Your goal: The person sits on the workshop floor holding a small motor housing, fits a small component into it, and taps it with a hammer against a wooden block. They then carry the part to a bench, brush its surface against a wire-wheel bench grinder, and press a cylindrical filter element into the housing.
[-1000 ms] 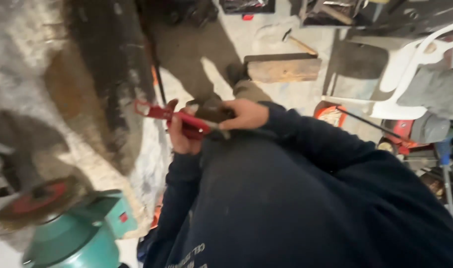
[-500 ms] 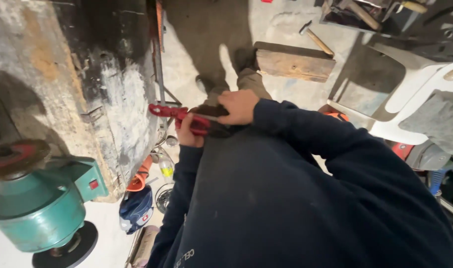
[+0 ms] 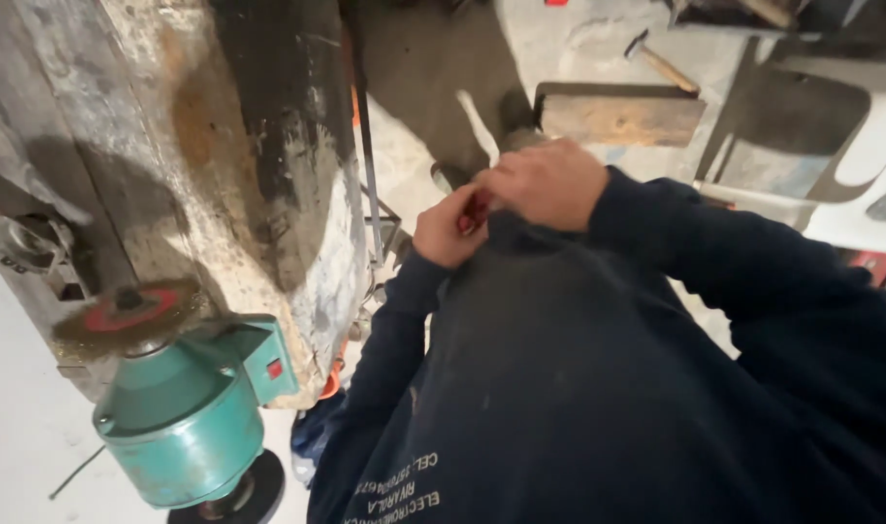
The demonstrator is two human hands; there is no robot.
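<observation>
Both my hands meet in front of my chest, over my dark blue sweatshirt. My left hand (image 3: 450, 228) is curled around a red-handled tool (image 3: 477, 209), of which only a small red part shows between the fingers. My right hand (image 3: 547, 180) is closed over the same tool from the right, hiding most of it. The tool's working end is not visible.
A worn, rusty metal workbench (image 3: 220, 146) stands at the left, with a green bench grinder (image 3: 186, 408) and its wheel (image 3: 123, 312) at its near corner. On the floor ahead lie a wooden block (image 3: 619, 116) and a hammer (image 3: 661, 60). A white plastic chair (image 3: 850, 146) is at the right.
The red tool stuck out to the left of my hands before; now both hands have closed over it near my chest, and the view has shifted closer.
</observation>
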